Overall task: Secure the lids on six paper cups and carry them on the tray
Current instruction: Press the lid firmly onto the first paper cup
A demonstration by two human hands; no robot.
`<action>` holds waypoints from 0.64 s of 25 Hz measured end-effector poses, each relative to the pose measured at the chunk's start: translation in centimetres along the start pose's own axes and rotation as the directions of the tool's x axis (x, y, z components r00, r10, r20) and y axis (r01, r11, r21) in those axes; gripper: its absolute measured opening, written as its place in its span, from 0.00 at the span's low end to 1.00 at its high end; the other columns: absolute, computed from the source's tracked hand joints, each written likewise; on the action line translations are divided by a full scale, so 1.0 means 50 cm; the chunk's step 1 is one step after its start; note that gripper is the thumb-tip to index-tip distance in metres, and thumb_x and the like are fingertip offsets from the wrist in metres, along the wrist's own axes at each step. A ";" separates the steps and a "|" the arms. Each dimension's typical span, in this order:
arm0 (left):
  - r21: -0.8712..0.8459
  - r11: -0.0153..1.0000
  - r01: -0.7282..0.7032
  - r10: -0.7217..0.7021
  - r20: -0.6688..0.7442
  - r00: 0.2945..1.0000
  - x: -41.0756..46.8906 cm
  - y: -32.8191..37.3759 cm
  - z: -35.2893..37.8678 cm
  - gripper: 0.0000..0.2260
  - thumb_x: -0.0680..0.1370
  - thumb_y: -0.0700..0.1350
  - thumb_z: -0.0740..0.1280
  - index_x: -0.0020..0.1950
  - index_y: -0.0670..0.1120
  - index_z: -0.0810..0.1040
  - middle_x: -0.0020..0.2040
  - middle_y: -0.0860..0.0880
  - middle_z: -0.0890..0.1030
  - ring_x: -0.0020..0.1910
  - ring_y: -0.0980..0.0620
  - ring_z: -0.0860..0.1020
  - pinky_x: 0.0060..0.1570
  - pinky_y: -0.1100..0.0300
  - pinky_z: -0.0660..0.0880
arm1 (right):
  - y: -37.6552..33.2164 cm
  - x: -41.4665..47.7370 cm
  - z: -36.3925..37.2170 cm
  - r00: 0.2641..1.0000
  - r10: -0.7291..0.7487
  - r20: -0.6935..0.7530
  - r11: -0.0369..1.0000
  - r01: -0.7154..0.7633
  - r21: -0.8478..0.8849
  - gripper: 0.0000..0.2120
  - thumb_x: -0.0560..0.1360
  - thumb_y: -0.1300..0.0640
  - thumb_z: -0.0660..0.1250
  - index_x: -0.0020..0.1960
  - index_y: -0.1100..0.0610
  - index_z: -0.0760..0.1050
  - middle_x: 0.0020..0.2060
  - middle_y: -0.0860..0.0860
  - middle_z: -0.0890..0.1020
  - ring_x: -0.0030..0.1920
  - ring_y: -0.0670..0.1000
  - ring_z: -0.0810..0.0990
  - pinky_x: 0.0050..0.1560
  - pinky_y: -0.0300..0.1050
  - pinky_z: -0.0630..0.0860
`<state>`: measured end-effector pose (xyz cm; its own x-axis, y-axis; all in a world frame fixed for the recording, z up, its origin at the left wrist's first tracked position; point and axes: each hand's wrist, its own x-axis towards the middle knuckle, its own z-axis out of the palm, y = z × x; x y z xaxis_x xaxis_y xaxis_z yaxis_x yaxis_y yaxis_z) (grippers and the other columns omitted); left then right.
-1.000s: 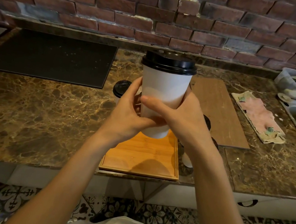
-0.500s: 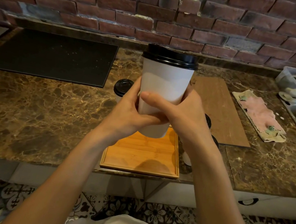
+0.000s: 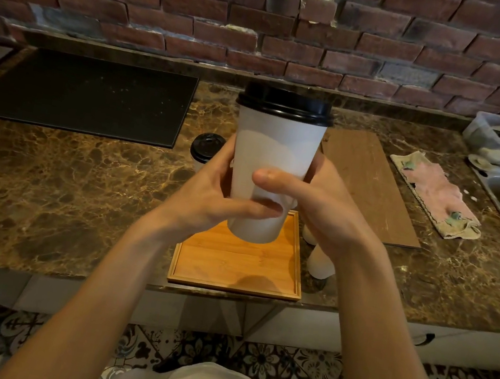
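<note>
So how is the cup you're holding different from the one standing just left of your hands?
The held cup is in the air above the wooden tray, gripped by the left hand and right hand; the counter cup stands on the marble counter. The held cup shows almost whole; the counter cup is mostly hidden behind the left hand. Both are white with black lids on.
</note>
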<state>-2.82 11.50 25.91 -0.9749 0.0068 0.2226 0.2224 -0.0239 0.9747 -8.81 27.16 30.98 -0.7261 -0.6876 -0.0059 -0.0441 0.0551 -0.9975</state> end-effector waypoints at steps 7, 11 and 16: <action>0.061 0.996 -0.059 0.067 -0.134 0.989 0.007 -0.001 0.020 0.42 0.66 0.36 0.75 0.74 0.49 0.57 0.59 0.58 0.76 0.59 0.55 0.78 0.50 0.61 0.78 | -0.001 0.002 0.018 0.985 -0.041 -0.168 0.992 0.021 -0.121 0.30 0.65 0.51 0.79 0.63 0.54 0.72 0.53 0.50 0.82 0.53 0.49 0.82 0.51 0.52 0.82; 0.108 0.991 -0.081 0.106 -0.250 0.962 0.012 0.007 0.034 0.44 0.65 0.38 0.74 0.75 0.52 0.55 0.61 0.59 0.72 0.59 0.60 0.76 0.50 0.63 0.78 | -0.002 0.001 0.033 0.946 -0.121 -0.301 0.951 0.024 -0.307 0.35 0.62 0.41 0.77 0.64 0.51 0.71 0.54 0.44 0.80 0.54 0.44 0.80 0.52 0.49 0.81; 0.111 0.991 -0.068 0.088 -0.188 0.978 0.012 0.015 0.027 0.46 0.66 0.36 0.74 0.77 0.49 0.51 0.62 0.57 0.72 0.60 0.58 0.77 0.50 0.62 0.78 | -0.001 0.000 0.031 0.936 -0.115 -0.334 0.961 0.020 -0.276 0.35 0.62 0.43 0.79 0.64 0.51 0.72 0.54 0.44 0.80 0.54 0.43 0.80 0.52 0.47 0.82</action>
<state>-3.19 12.86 26.82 -0.9363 -0.1831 0.2997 0.2882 0.0871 0.9536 -7.74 26.04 30.93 -0.9033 -0.4080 0.1327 -0.2459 0.2388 -0.9394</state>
